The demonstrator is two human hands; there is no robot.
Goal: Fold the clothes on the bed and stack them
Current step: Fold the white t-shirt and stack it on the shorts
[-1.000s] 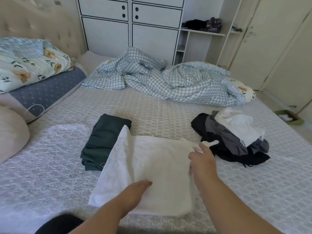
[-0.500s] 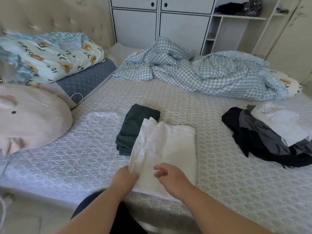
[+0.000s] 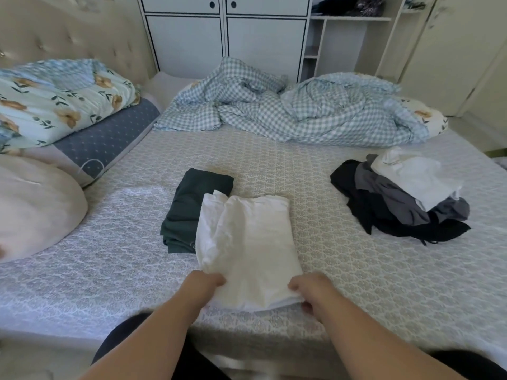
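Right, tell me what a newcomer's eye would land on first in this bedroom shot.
First, the white garment, folded into a long strip near the bed's front edge, with the left hand and right hand gripping its near corners. Its left edge overlaps a folded dark green garment. To the right sits an unfolded pile of clothes, and a rumpled checked duvet lies across the far side.

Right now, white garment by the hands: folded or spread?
Folded. The white garment lies as a narrow layered rectangle; left hand and right hand grip its near corners.
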